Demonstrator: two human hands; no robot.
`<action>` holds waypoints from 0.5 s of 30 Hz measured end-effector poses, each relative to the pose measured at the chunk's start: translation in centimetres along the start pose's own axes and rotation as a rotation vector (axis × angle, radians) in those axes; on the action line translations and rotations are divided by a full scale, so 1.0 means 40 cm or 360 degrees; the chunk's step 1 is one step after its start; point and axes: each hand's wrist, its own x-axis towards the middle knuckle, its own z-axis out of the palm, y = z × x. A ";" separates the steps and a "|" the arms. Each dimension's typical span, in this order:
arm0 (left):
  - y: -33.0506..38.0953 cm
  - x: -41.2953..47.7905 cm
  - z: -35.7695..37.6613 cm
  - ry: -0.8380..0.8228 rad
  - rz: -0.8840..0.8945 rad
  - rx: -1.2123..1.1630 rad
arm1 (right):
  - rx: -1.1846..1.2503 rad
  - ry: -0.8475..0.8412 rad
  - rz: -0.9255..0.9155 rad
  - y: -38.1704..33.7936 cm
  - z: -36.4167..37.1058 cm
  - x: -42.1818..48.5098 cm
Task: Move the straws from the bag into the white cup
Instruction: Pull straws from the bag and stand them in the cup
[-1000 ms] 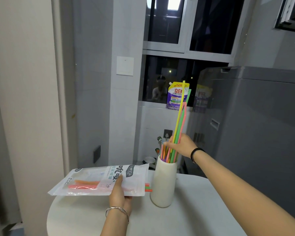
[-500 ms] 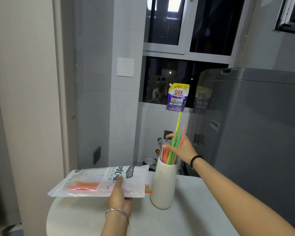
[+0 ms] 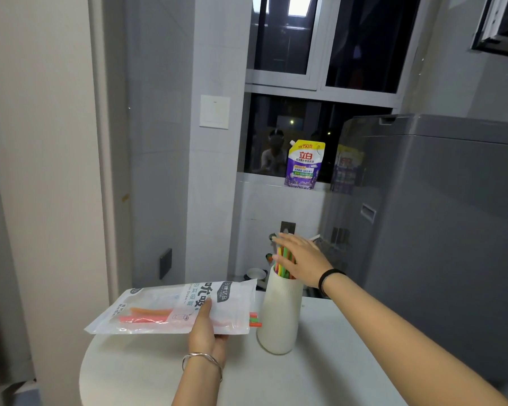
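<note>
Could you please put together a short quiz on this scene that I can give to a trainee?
1. True or false: the bag is empty.
2. Where is the right hand? A) open over the straws standing in the white cup; B) inside the bag; C) pinching the bag's mouth.
3. Fill in: the left hand grips the ___.
Key: 1 false, orange and pink straws show inside it, and a few ends poke out of its mouth; 2 A; 3 bag.
</note>
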 end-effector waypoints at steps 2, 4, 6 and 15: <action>0.001 -0.002 0.000 0.0005 -0.0006 0.0004 | 0.0178 0.0213 0.0021 -0.003 0.001 -0.003; 0.002 -0.003 -0.001 0.0005 -0.0005 -0.0001 | 0.0636 0.0497 0.0225 -0.011 0.006 -0.013; 0.003 -0.004 -0.002 0.0001 -0.0005 -0.0014 | 0.0985 0.0584 0.0500 -0.015 0.025 -0.025; 0.015 -0.007 -0.011 0.0016 -0.0027 -0.0064 | 0.1462 0.0534 0.0775 -0.007 0.104 -0.032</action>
